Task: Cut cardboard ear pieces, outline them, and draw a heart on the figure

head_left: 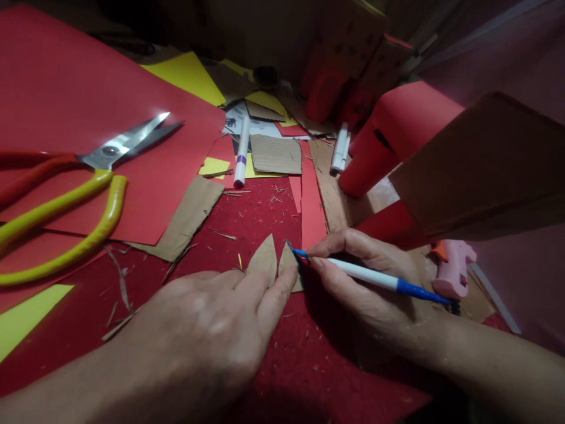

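Two small pointed cardboard pieces (265,259) lie side by side on the dark red surface, their lower parts covered by fingers. My left hand (212,321) lies flat with its fingers stretched out, pressing them down. In a pinch, my right hand (375,277) grips a white felt-tip pen (364,273) with a blue end and a blue tip. That tip touches the edge of the right-hand pointed piece, near its point, where a dark blue line shows. Large scissors (110,151) with red and yellow handles lie apart on the left, blades spread.
Red paper (57,76) covers the left side. A purple-banded marker (242,153), a cardboard square (276,155) and scraps lie ahead. Two more markers (339,148) rest near a red paper-and-cardboard construction (375,141) on the right. A pink glue gun (452,268) sits beyond my right wrist.
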Available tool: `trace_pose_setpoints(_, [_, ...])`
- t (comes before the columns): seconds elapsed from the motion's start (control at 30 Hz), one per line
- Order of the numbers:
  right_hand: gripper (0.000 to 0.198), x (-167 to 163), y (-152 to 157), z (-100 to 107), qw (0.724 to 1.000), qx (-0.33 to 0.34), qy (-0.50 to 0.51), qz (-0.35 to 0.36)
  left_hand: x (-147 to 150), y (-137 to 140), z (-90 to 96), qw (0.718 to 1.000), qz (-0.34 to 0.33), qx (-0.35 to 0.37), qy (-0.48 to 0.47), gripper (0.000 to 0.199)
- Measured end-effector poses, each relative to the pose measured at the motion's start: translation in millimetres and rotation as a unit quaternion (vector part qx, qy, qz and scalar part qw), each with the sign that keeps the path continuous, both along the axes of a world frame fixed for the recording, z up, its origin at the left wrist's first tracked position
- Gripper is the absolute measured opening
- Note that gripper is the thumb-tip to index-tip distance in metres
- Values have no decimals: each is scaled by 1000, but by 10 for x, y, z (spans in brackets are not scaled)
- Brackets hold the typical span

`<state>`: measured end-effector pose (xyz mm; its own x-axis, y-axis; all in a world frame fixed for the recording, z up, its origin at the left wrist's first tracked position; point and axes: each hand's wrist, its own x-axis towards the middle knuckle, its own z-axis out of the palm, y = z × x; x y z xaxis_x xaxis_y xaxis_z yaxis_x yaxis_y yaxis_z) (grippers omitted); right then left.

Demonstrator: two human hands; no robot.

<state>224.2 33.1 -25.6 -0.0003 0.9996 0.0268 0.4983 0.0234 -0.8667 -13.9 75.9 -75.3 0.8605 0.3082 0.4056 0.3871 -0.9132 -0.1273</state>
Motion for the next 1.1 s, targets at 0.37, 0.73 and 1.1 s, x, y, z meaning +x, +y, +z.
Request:
trace_pose_setpoints(0.37, [8,8,-18,-19,1000,-18,7,5,5,-8,51,999,-1,-36,-3,67])
trace_pose_setpoints(0.73, [5,-13,17,12,1000,-2,2,8,1,40,202,999,-22,-10,33,55])
trace_pose_setpoints(1.1, [12,-57,30,77,1000,-8,-21,-15,9,-10,65,999,-1,-38,-1,68])
